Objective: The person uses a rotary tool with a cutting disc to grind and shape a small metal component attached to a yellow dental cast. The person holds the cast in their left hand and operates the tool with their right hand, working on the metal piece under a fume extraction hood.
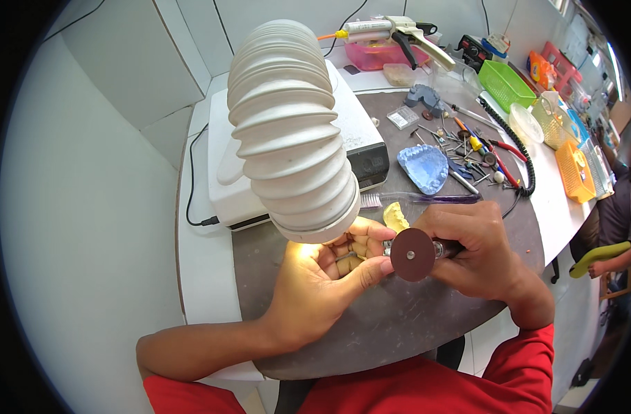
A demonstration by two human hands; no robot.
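Observation:
My right hand [470, 245] is wrapped round a rotary handpiece [448, 248], which carries a round brown abrasive disc [412, 257] with a small metal screw at its centre. My left hand [319, 283] is curled just left of the disc, its thumb and fingertips drawn together close to the disc's edge. What those fingers hold is too small and hidden to make out. Above the left hand hangs the open end of a ribbed white suction hose [298, 138], with light falling on the hand beneath it. Beyond the disc lies a yellow dental cast [395, 217].
The hose rises from a white machine [236, 196]. Behind my hands lie a purple toothbrush [426, 199], a blue dental cast [424, 169], a grey cast [426, 99] and several loose burs [460, 146]. A dispensing gun [405, 38] rests on a pink basket [374, 56]. Another person sits far right.

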